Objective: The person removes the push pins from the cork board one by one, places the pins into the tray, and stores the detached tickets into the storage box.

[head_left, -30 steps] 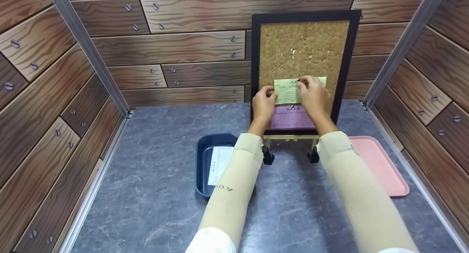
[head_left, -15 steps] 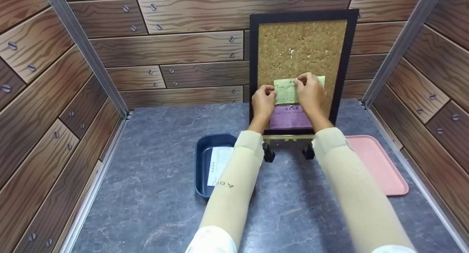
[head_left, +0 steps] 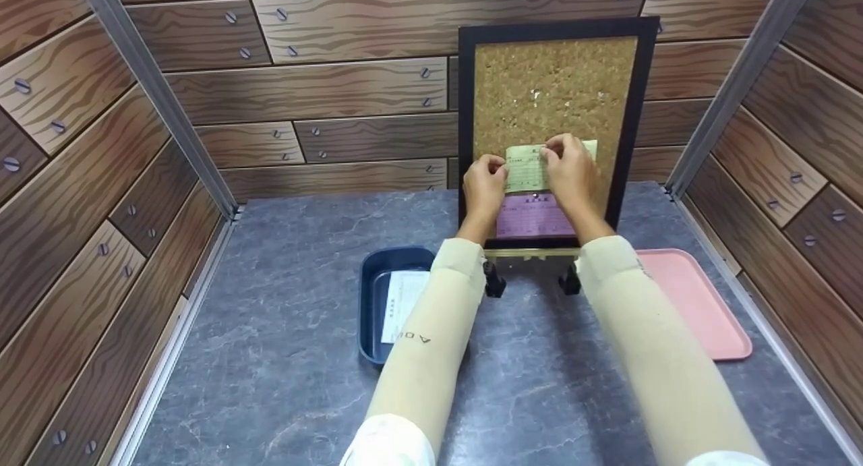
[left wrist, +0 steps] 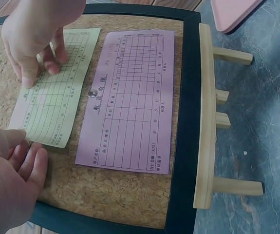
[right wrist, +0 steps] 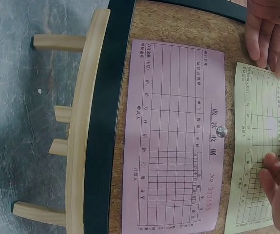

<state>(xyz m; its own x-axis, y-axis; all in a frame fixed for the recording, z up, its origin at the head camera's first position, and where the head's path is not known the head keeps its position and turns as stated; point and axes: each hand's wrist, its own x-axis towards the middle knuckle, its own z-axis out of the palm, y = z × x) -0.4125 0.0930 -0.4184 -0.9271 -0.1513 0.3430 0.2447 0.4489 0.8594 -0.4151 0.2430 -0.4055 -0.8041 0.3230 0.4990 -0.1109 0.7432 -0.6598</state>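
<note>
A green receipt slip [head_left: 524,172] lies against the corkboard [head_left: 553,68], just above a purple receipt slip [head_left: 532,218]. My left hand [head_left: 484,188] pinches the green slip's left edge near its upper corner, thumb on the paper in the left wrist view. At the slip's top middle, my right hand [head_left: 573,172] has thumb and finger brought together, pressing toward the board. A small pin appeared at those fingertips earlier; now the fingers hide it. On the purple slip, a clear push pin [right wrist: 221,131] sits at the top middle.
The board stands on a wooden easel [left wrist: 206,117]. A dark blue tray [head_left: 367,304] with a white slip [head_left: 402,304] lies partly under my left forearm. To the right is a pink tray [head_left: 701,311]. Wood-patterned walls enclose the grey table [head_left: 296,385].
My right hand has shifted very slightly left along the green slip's top edge, and its fingertips now cover the pin. My left hand stays at the left edge. The view has shifted a little.
</note>
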